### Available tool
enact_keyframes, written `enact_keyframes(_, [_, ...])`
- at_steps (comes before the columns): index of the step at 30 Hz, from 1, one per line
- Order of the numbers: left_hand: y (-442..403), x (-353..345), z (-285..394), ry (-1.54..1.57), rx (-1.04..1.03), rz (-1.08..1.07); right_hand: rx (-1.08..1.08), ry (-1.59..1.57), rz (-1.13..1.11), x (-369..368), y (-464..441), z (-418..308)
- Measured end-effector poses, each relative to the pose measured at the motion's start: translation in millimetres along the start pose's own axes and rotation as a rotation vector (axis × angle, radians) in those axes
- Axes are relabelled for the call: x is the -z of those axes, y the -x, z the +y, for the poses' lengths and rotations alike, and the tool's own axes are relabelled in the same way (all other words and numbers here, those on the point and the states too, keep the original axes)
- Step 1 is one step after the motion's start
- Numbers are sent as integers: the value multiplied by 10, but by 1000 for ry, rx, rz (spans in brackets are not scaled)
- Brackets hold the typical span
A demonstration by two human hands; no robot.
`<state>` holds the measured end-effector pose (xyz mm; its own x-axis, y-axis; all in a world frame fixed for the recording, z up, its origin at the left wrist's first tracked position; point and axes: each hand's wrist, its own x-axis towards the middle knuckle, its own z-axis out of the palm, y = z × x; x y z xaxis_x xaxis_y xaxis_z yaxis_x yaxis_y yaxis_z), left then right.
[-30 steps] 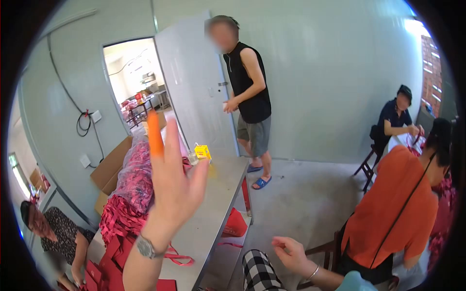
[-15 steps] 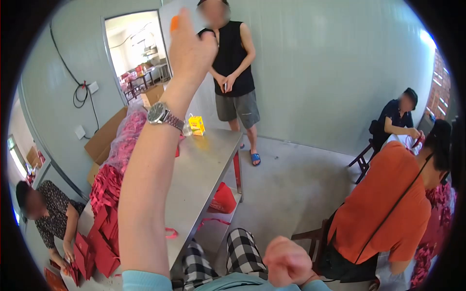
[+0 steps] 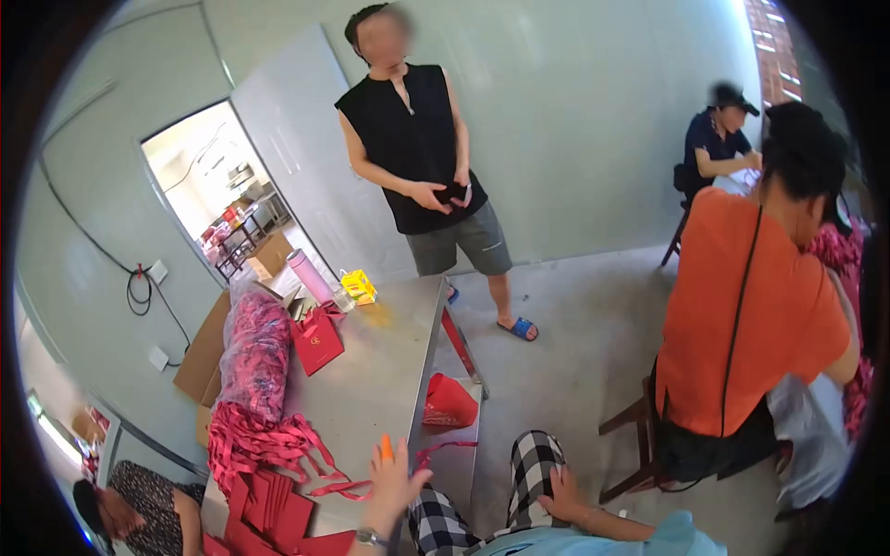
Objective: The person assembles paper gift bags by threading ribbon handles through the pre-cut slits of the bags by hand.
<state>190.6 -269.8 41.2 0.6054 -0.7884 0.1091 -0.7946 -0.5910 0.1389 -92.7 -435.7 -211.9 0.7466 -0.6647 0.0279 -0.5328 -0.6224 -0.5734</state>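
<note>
My left hand point(image 3: 397, 484), with an orange cover on one finger and a watch point(image 3: 370, 537) at the wrist, hovers at the table's near edge. Its fingers are apart and hold nothing. Closest to it lies a loose red ribbon point(image 3: 345, 487), trailing from a heap of red ribbons point(image 3: 255, 445). Red paper bags point(image 3: 273, 510) lie in an overlapping pile to the left of that hand. My right hand point(image 3: 561, 500) rests open on my checkered trouser leg point(image 3: 536, 454), its fingers stretched downward.
The metal table point(image 3: 389, 347) carries a plastic-wrapped ribbon bundle point(image 3: 255, 347), a red gift bag point(image 3: 317, 341), a pink bottle point(image 3: 311, 276) and a yellow box point(image 3: 358, 287). A person in black point(image 3: 408, 148) stands beyond it. Others sit left and right, one in an orange top point(image 3: 718, 306).
My left hand has come down from high in front to the table edge. My right hand has opened from a fist onto my leg. The view has shifted.
</note>
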Motion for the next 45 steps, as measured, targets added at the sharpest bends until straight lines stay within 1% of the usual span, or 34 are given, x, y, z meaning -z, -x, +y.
enact_keyframes(1, [82,-109,-63,-23,-37,7,-101,-47,-59,70,-19,-177])
enact_keyframes(2, [158,-199,-106,-39,-70,7,-59,-106,-131,143,-93,-208])
enact_keyframes(4, [155,-212,-80,21,-41,68,-1,-192,-310,374,-239,-292])
enact_keyframes(6, [150,-223,-44,77,-4,120,88,-30,-433,587,-413,-375])
enact_keyframes(7, [168,-239,-48,94,-10,103,130,-22,-396,727,-495,-472])
enact_keyframes(9, [170,-275,-87,113,-17,188,239,8,-298,850,-714,-641])
enact_keyframes(10, [175,-233,-64,113,-13,186,301,30,-239,876,-836,-689])
enact_keyframes(11, [178,-231,-62,125,-10,181,379,13,-147,1021,-946,-818])
enact_keyframes(13, [179,-240,-82,238,31,245,531,-1,25,1422,-1188,-1152])
enact_keyframes(14, [180,-245,-96,238,44,245,607,-4,102,1589,-1308,-1328])
enact_keyframes(15, [182,-261,-106,264,31,262,619,-9,91,1694,-1405,-1493])
enact_keyframes(17, [191,-303,-151,263,15,289,706,-99,222,1800,-1550,-1837])
enact_keyframes(18, [200,-310,-169,255,29,293,718,-108,214,1806,-1579,-2018])
enact_keyframes(21, [194,-340,-196,250,-23,287,927,-71,320,1781,-1589,-2510])
enact_keyframes(22, [186,-343,-207,255,-21,283,924,-69,314,1821,-1584,-2667])
enact_keyframes(24, [197,-347,-216,236,-59,276,1174,26,420,1982,-1541,-2973])
enact_keyframes(27, [193,-348,-239,315,-63,283,1260,18,662,2269,-1451,-3438])
enact_keyframes(28, [169,-374,-264,399,-41,280,1276,4,743,2343,-1368,-3606])
enact_keyframes(29, [183,-482,-359,422,-45,272,1289,-84,768,2361,-1227,-3782])
enact_keyframes(30, [136,-594,-462,400,-142,256,1303,-169,804,2382,-1122,-3947])
enact_keyframes(31, [87,-560,-463,374,-246,245,1363,-162,804,2351,-1016,-4085])
enact_keyframes(32, [79,-572,-332,538,-160,471,1424,-153,808,2296,-906,-4223])
enact_keyframes(33, [54,-608,-383,554,-183,479,1522,-111,818,2248,-823,-4364])
enact_keyframes(35, [-2,-806,-634,434,-220,410,1726,-11,857,2202,-787,-4717])
enact_keyframes(36, [-48,-913,-619,395,-233,380,1839,60,875,2251,-851,-4935])
enact_keyframes(38, [88,-657,-431,509,-52,470,2025,159,984,2381,-1163,-5465])
enact_keyframes(40, [115,-546,-385,545,-55,501,1841,478,598,2865,-1317,-5623])
enact_keyframes(41, [105,-508,-371,581,-44,461,1593,845,523,3073,-1441,-5744])
enact_keyframes(42, [149,-478,-368,616,-7,478,1504,916,813,3229,-1533,-5559])
enact_keyframes(43, [175,-413,-363,594,-26,418,1392,962,1118,3337,-1645,-5255])
enact_keyframes(44, [157,-373,-359,562,-48,365,1395,955,1148,3276,-1722,-4940])
enact_keyframes(45, [172,-341,-352,523,-46,354,1079,1086,1030,3219,-2042,-4269])
